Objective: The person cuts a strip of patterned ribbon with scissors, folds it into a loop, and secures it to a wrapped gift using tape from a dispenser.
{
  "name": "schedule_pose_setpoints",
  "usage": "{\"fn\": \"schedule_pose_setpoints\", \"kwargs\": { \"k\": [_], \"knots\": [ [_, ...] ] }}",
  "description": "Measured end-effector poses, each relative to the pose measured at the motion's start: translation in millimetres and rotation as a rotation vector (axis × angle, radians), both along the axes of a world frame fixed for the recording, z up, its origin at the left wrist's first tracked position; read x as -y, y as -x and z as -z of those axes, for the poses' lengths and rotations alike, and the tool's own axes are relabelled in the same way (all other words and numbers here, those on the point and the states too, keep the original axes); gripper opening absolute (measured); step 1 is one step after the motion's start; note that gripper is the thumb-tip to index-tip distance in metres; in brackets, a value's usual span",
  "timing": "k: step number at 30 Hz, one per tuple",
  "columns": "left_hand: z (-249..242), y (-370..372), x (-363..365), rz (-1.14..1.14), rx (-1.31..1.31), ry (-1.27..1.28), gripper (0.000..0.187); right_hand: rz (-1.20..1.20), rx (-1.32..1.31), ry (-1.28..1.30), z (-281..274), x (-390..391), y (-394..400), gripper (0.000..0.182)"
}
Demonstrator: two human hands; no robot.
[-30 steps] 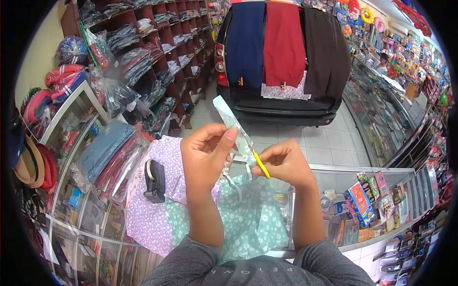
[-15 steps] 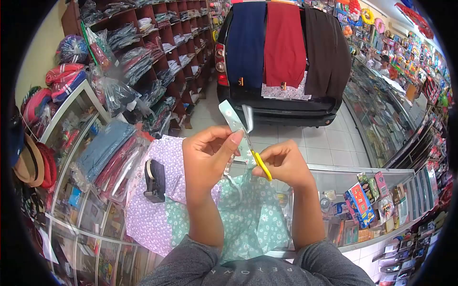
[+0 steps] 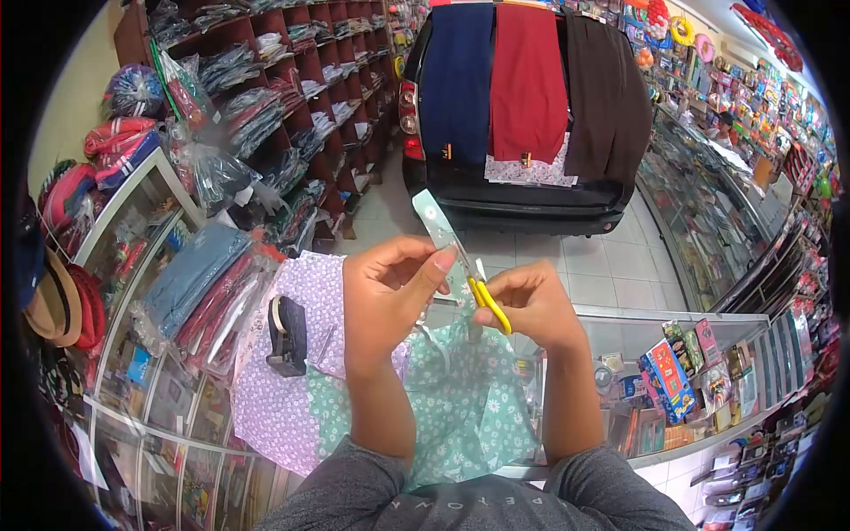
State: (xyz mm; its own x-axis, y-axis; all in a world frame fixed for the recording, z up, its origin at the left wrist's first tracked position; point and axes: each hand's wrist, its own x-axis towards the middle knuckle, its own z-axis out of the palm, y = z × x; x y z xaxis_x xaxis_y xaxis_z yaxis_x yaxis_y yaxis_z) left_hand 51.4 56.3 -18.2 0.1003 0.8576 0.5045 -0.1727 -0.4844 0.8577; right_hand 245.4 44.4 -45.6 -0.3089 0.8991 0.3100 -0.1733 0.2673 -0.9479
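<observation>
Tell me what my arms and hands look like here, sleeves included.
Your left sleeve and right sleeve are grey, ending near the elbows, on a grey shirt with pale lettering across it. Your forearms are bare. Your left hand and right hand are ungloved, with no watch or bracelet showing.

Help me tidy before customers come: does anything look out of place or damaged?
The black car looks odd: it stands indoors beside brown shelves, with navy cloth, red cloth and dark cloth draped over its rear. No spill or damage shows.
</observation>
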Motion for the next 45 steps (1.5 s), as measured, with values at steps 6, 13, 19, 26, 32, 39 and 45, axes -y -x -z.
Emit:
{"fn": "schedule_pose_setpoints", "kwargs": {
  "k": [6, 13, 19, 26, 32, 39, 45],
  "knots": [
    [1, 0, -2, 0.060, 0.062, -0.055, 0.012, -0.003, 0.031, 0.027, 0, 0, 1, 0.018],
    [-4, 3, 0, 0.197, 0.030, -0.049, 0.015, -0.033, -0.015, 0.008, 4, 1, 5, 0.018],
    [-5, 0, -2, 0.147, -0.031, -0.157, 0.021, -0.017, 0.042, 0.015, 0, 1, 9, 0.018],
    [-2, 1, -1, 0.260, 0.030, -0.084, 0.027, 0.023, 0.094, 0.072, -4, 2, 7, 0.018],
    [-5, 3, -1, 0.217, -0.005, -0.063, 0.026, 0.010, 0.051, 0.058, 3, -1, 8, 0.019],
    [0, 6, -2, 0.263, -0.096, -0.051, 0.024, -0.062, -0.013, 0.041, 3, -1, 5, 0.021],
    [4, 6, -6, 0.269, -0.066, -0.025, 0.023, -0.045, -0.027, -0.010, 7, -3, 1, 0.022]
  ]
}}
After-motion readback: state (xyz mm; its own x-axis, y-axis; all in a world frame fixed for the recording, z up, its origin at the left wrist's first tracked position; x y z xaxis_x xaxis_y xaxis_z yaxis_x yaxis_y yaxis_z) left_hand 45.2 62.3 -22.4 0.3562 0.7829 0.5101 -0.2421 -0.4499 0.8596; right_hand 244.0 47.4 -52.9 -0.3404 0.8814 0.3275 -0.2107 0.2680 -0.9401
